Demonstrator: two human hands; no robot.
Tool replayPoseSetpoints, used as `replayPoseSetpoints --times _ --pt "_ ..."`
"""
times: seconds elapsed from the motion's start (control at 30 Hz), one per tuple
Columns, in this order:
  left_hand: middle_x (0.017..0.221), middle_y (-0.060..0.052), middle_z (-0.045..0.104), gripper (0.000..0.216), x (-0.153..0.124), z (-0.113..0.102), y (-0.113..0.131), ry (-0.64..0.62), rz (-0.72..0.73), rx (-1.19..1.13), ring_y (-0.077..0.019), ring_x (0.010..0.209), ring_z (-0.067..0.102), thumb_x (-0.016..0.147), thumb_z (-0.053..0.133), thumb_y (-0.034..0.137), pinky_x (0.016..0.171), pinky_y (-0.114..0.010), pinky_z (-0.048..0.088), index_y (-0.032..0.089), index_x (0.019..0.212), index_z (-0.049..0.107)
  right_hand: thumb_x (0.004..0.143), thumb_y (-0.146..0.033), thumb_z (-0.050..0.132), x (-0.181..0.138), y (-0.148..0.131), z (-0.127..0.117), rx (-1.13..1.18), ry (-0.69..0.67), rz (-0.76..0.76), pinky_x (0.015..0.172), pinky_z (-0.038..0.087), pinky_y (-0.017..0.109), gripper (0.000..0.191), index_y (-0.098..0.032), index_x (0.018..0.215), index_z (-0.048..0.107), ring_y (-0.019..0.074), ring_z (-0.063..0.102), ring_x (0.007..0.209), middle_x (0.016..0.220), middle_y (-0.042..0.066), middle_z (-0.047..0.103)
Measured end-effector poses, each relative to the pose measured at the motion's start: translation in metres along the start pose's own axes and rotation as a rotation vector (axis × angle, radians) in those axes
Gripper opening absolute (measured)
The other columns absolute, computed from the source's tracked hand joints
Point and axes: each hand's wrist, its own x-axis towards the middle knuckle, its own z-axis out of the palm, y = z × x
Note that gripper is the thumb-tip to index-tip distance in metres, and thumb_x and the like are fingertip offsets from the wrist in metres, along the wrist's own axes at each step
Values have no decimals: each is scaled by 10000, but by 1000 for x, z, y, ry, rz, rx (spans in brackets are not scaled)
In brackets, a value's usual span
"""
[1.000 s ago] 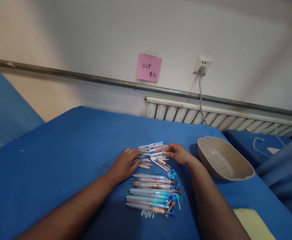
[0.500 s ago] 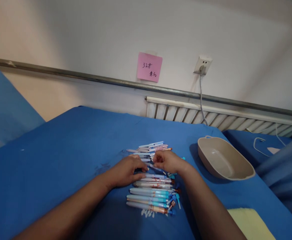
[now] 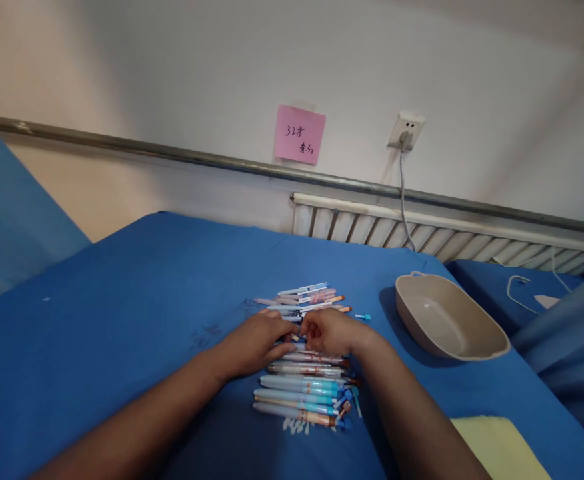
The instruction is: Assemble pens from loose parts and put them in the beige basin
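Note:
My left hand (image 3: pixel 259 343) curls in from the left side of a column of pens, its fingers closed around the end of a pen, most of which is hidden. Opposite it, my right hand (image 3: pixel 332 331) has its fingertips pinched together almost against the left fingers; what they grip is covered. Nearer me lie several thick pens with clear, printed barrels (image 3: pixel 299 385), side by side. Beyond the hands are several slimmer white, pink and blue pens (image 3: pixel 305 290). Small blue and brown pen parts (image 3: pixel 345 400) lie by the right ends of the near pens.
Small white pieces (image 3: pixel 296 425) lie below the near pens, and a small teal part (image 3: pixel 363 317) right of my hand. A beige plastic basin (image 3: pixel 452 317) stands at the right. A yellow cloth (image 3: pixel 499 447) is at the lower right on the blue-covered table (image 3: pixel 122 307).
My right hand has shifted slightly nearer me and now covers the slanted pen that showed between the hands. The teal part beyond its wrist is more visible. My left hand is nearly still.

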Motion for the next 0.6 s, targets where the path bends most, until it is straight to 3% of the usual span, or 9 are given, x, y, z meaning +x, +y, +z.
replayPoseSetpoints --times 0.2,0.4,0.6 --pt "860 -23 640 180 -1 2 0 -11 17 11 -189 835 550 871 495 314 796 -297 362 230 976 614 659 -190 635 -5 -9 -10 -199 83 51 544 316 203 224 -202 883 635 127 570 679 781 1 674" --pt "883 -24 647 200 1 9 -2 4 -26 43 -190 848 567 892 466 314 817 -311 372 243 1011 611 689 -244 644 -7 -4 -13 -187 37 123 562 317 207 230 -212 915 622 120 571 687 808 -5 674" --pt "895 -38 646 206 3 16 -2 67 -59 59 -195 864 567 892 467 300 819 -316 386 229 1025 607 661 -234 647 -7 -9 -14 -354 132 141 636 335 253 228 -212 887 637 185 582 816 902 41 673"
